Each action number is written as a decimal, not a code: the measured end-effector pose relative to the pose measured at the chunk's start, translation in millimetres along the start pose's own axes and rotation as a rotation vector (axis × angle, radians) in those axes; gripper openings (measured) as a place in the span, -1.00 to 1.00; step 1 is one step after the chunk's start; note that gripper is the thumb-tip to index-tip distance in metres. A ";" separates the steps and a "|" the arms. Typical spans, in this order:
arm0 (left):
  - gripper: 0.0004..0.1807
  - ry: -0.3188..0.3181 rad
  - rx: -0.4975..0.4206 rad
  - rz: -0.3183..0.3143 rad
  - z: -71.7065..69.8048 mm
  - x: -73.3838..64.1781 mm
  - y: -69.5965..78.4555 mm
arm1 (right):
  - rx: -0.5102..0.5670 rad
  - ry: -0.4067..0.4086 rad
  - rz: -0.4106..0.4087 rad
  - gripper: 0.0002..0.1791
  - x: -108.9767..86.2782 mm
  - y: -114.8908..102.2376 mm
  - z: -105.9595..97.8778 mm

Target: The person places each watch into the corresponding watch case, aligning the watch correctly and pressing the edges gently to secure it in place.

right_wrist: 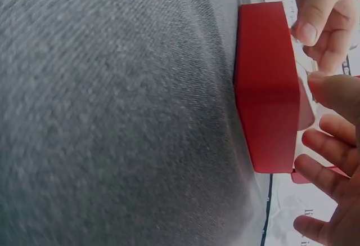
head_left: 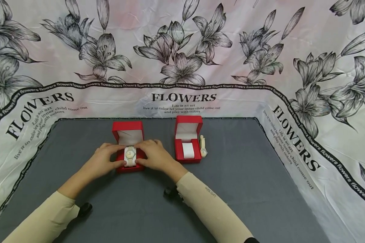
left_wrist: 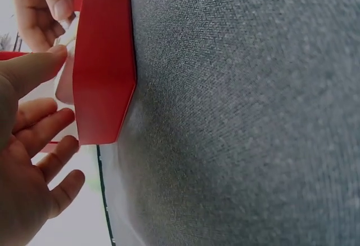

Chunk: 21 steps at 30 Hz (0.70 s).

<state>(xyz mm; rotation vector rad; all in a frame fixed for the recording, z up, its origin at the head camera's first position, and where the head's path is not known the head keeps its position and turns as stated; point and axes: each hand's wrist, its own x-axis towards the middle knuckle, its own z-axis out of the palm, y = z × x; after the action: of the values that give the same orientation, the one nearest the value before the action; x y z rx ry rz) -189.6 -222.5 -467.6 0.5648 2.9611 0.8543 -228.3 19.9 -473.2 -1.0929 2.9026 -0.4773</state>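
Observation:
A wristwatch (head_left: pixel 130 154) with a pale strap is wrapped round a white cushion in the left red box (head_left: pixel 129 169), whose lid stands up. At the cushion's left side, my left hand (head_left: pixel 104 158) pinches the watch and cushion between thumb and index finger. My right hand (head_left: pixel 155 156) does the same from the right side. In the left wrist view, the box's red wall (left_wrist: pixel 104 60) hides most of the watch, and the other fingers (left_wrist: pixel 59 159) of the left hand are spread. The right wrist view shows the right hand's fingers (right_wrist: pixel 323 144) spread beside the box too.
To the right stands a second open red box (head_left: pixel 177 155) with a bare white cushion (head_left: pixel 188 150). Another pale wristwatch (head_left: pixel 203 148) lies against its right side. Beneath everything is a grey cloth (head_left: pixel 231 202), bordered by a flower-printed sheet (head_left: pixel 182 77).

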 end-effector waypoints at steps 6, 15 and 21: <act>-0.33 0.010 -0.044 -0.012 -5.1 -4.1 -3.9 | 0.045 0.024 -0.042 -0.40 -9.4 8.3 -8.7; -0.39 0.062 -0.043 0.000 -24.3 -17.0 -16.2 | 0.167 0.069 -0.003 -0.42 -21.9 40.8 -25.8; -0.45 0.116 -0.035 -0.044 -41.7 -14.0 -24.7 | 0.289 0.088 0.062 -0.38 -20.2 49.9 -37.0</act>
<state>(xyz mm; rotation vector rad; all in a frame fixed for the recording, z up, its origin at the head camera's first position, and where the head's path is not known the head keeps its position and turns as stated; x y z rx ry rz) -189.3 -268.1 -446.1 0.4627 3.0417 0.9656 -249.2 78.7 -454.2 -0.9597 2.8086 -0.9283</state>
